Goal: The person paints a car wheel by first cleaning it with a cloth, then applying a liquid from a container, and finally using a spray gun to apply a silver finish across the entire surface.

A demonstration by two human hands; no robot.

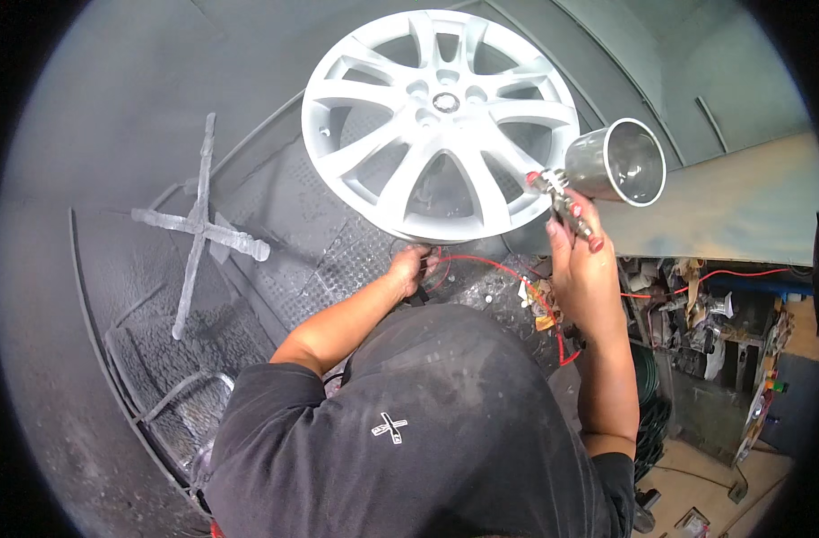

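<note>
A white multi-spoke wheel rim (468,161) lies face up at the top middle. My right hand (584,264) grips a metal spray gun (566,206) with red knobs and a steel cup (611,161), held over the rim's lower right edge. My left hand (412,267) is closed just below the rim's bottom edge, beside a red air hose (481,262); I cannot make out what it grips. The hose curves down past my right wrist.
A grey-coated cross-shaped stand (199,224) is at the left, near a perforated mat (338,278). Grey walls (95,152) surround the work. A board (732,206) runs along the right, above cluttered shelving (723,350), cables and coiled dark green hose (647,386).
</note>
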